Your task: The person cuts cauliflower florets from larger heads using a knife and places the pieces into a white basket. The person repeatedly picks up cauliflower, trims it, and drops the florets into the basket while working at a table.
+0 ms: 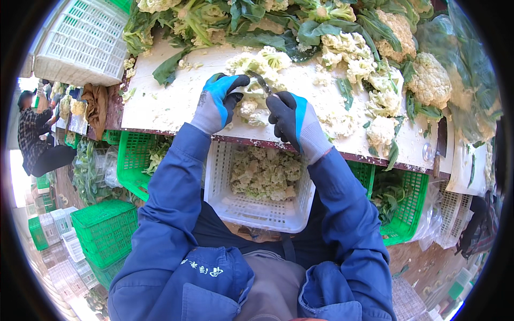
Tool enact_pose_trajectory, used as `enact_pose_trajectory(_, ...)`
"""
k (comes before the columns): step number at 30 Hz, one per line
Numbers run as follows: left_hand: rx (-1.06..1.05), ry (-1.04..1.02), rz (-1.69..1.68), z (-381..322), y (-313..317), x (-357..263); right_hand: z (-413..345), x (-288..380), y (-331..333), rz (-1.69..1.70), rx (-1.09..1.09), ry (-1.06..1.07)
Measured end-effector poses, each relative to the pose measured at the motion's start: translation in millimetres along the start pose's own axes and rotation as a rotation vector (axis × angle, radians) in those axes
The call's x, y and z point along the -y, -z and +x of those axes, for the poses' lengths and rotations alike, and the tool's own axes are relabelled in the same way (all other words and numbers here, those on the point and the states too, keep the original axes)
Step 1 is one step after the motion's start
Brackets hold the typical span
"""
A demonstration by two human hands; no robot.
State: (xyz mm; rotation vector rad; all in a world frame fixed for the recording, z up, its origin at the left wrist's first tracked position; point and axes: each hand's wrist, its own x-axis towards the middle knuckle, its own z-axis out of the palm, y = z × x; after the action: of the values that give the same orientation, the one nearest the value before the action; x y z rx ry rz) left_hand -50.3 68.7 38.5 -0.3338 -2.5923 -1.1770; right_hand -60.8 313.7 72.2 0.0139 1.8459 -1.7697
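My right hand (290, 118), in a black, blue and grey glove, grips a small dark-bladed knife (262, 82). Its blade points up and to the left over cut cauliflower florets (257, 62) on a white work board (160, 108). My left hand (219, 102), gloved alike, is just left of the blade, thumb and forefinger curved towards the florets. Whether those fingers pinch a piece is not clear. A small floret (248, 107) lies beside the left thumb. Below the board's edge, a white plastic basket (225, 212) holds a heap of cut florets (265, 172).
Leafy cauliflower heads (430, 80) are piled along the back and right. A cleaver (441, 140) lies at the right edge of the board. Green crates (132, 160) flank the white basket, and more crates (104, 228) are stacked at left. Another person (38, 132) sits at far left.
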Motion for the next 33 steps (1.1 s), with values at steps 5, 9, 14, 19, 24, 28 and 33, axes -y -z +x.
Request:
enact_pose_trajectory(5, 0.030, 0.005, -0.062, 4, 4, 6, 0, -10, 2, -0.094, -0.013, 0.035)
enact_pose_trajectory(9, 0.105, 0.068, -0.032, 3, 3, -1, 0, -3, 4, -0.008, 0.036, -0.036)
enact_pose_trajectory(14, 0.024, -0.073, 0.160, 6, -10, -19, 18, -27, -6, 0.020, 0.049, -0.058)
enact_pose_trajectory(19, 0.005, -0.006, 0.180, 3, 4, -13, -9, -17, 10, -0.086, -0.004, -0.051)
enact_pose_trajectory(24, 0.013, -0.178, 0.264, 4, 17, -5, -28, -6, 18, -0.094, -0.033, 0.184)
enact_pose_trajectory(28, 0.031, -0.262, 0.453, 1, 24, 4, -30, -8, 15, -0.175, -0.066, 0.311)
enact_pose_trajectory(33, 0.021, -0.286, 0.513, -1, 20, 8, -23, -15, 4, -0.232, -0.063, 0.335)
